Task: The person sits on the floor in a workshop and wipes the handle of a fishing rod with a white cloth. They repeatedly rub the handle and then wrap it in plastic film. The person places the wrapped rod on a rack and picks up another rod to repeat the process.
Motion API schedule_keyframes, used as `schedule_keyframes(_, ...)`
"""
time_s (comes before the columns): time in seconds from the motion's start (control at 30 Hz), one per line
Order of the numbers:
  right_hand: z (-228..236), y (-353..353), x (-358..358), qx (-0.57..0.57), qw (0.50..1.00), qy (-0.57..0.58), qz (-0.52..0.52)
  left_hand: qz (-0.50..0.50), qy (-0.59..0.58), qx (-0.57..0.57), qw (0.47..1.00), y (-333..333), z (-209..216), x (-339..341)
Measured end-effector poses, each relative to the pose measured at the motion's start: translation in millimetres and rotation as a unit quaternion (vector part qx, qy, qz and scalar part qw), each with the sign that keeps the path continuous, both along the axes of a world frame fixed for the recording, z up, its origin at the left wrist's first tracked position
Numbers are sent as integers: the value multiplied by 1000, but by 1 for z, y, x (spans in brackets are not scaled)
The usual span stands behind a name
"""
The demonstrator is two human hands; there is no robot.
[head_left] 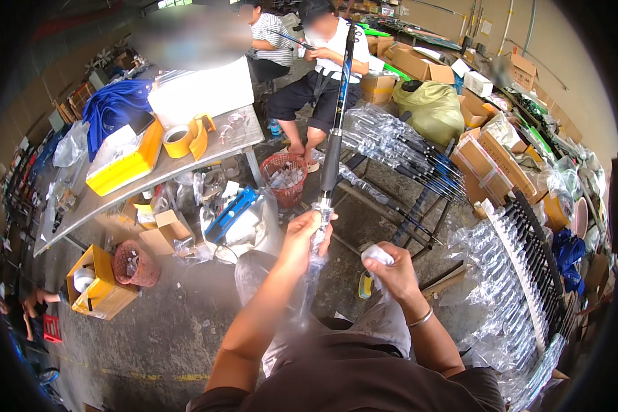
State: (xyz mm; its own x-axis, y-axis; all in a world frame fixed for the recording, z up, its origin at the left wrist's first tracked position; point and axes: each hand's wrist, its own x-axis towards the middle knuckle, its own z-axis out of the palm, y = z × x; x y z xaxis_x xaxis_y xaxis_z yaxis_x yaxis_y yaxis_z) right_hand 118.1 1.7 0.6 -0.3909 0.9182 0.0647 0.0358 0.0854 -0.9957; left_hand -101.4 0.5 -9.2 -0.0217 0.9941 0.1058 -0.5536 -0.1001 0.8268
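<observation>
My left hand [299, 240] is closed around the lower end of a fishing rod [332, 156], which stands nearly upright before me. The rod has a black grip and a blue and black blank above it. Clear plastic wrap [313, 278] covers its butt at my fingers and hangs below them. To the right and apart from the rod, my right hand [399, 276] pinches a bunched white cloth [378, 257]. A metal bangle [422, 318] circles that wrist.
Plastic-wrapped rods [398, 147] lie on a rack ahead; more wrapped rods [505, 288] lean at right. A worktable [230, 141] at left bears yellow tape rolls [178, 142]. Red baskets [285, 199], a yellow crate [103, 305] and cartons stand around. Two people sit beyond, one holding a rod.
</observation>
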Motion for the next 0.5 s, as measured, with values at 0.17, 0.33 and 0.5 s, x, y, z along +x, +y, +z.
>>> schedule_keyframes(0.17, -26, -8, -15, 30, 991, -123, 37, 15, -20, -12, 1000, 13, -4, 20)
schedule_keyframes(0.33, -68, -16, -14, 69, 989, -127, 31, 24, -47, -18, 998, 33, -11, 47)
schedule_keyframes(0.5, -58, -20, 11, 111, 958, -249, -89, 21, -40, -34, 998, 52, -16, 100)
